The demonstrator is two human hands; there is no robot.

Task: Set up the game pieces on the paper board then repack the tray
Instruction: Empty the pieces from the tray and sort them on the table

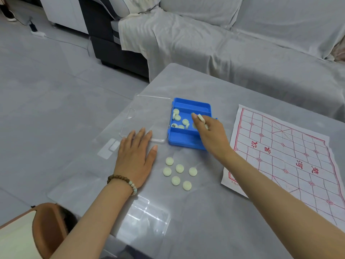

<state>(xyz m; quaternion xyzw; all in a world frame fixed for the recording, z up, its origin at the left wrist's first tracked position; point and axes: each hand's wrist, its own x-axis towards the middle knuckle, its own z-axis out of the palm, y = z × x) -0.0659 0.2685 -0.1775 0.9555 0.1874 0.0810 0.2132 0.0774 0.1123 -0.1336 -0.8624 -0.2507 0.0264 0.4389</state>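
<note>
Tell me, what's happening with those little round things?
The person's right hand pinches a few Chinese chess pieces over the blue tray, where more pieces lie loose. The left hand rests flat at the edge of the clear lid. Six pieces sit on the table; the paper board holds none yet.

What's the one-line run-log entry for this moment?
right hand: pinches pieces over blue tray | left hand: flat on table, fingertips on clear lid | six loose pieces: on table | paper board: no pieces
</note>
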